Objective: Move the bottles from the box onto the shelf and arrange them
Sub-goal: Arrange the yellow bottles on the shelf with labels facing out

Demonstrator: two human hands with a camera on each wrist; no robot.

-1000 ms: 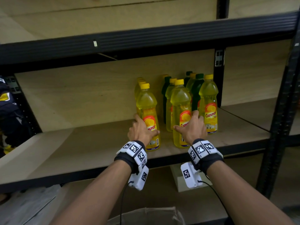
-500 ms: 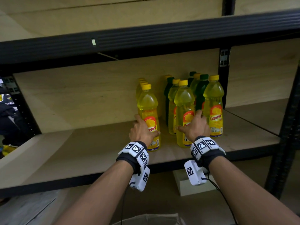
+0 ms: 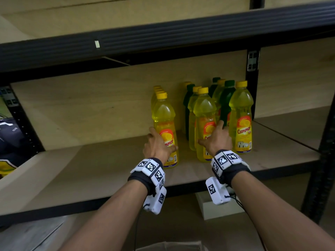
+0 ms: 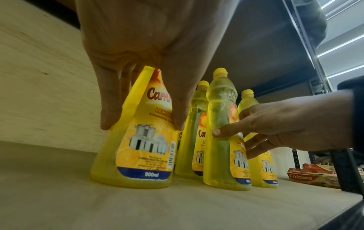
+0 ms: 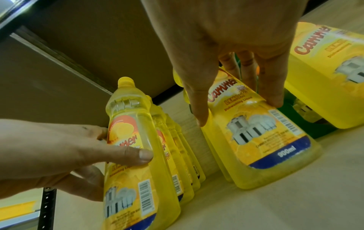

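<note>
Several yellow and green dish-soap bottles stand in rows on the plywood shelf [image 3: 101, 171]. My left hand [image 3: 156, 145] grips the front yellow bottle [image 3: 165, 127] of the left row, thumb on its label and fingers round its side; the left wrist view shows that bottle [image 4: 138, 147] upright on the shelf. My right hand [image 3: 216, 140] grips the front yellow bottle [image 3: 204, 115] of the middle row, seen in the right wrist view as a bottle [image 5: 256, 132] held between thumb and fingers. Another yellow bottle [image 3: 242, 124] stands just to the right, and green bottles [image 3: 227, 102] behind.
The shelf above [image 3: 163, 38] hangs low over the bottle caps. A black upright [image 3: 252, 82] stands behind the rows at right. Toothpaste cartons [image 4: 313, 177] lie on the neighbouring shelf. The rim of a box [image 3: 172, 246] shows below between my arms.
Both hands have stayed on their bottles while the view shifted a little; the right-hand bottle has slid slightly back towards its row.
</note>
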